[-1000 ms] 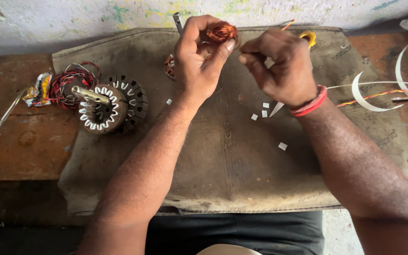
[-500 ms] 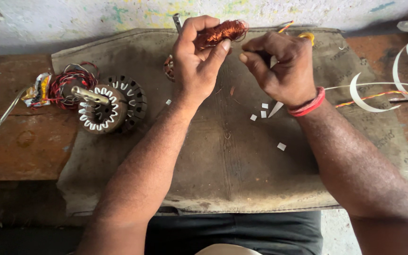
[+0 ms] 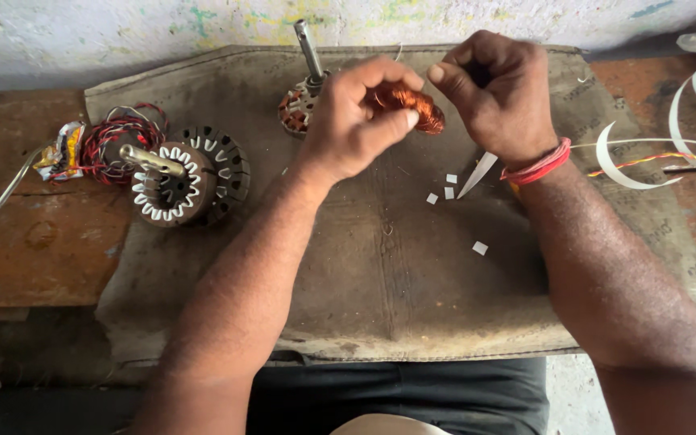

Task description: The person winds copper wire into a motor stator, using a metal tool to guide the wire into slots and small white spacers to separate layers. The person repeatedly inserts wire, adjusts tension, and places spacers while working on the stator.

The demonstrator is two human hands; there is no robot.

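Behind the hands, a whitewashed wall [image 3: 163,32] smeared with green and yellow paint. Beneath them, a worn wooden desk [image 3: 34,258], rust-stained, under a grey cloth mat [image 3: 396,282]. Soft, even daylight.

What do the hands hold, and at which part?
The left hand pinches a copper wire coil at its left end. What the closed right hand holds cannot be told.

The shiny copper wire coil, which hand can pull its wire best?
Probably the right hand: its fingers are pinched just beside the coppery wire coil, while the left hand is busy gripping the coil.
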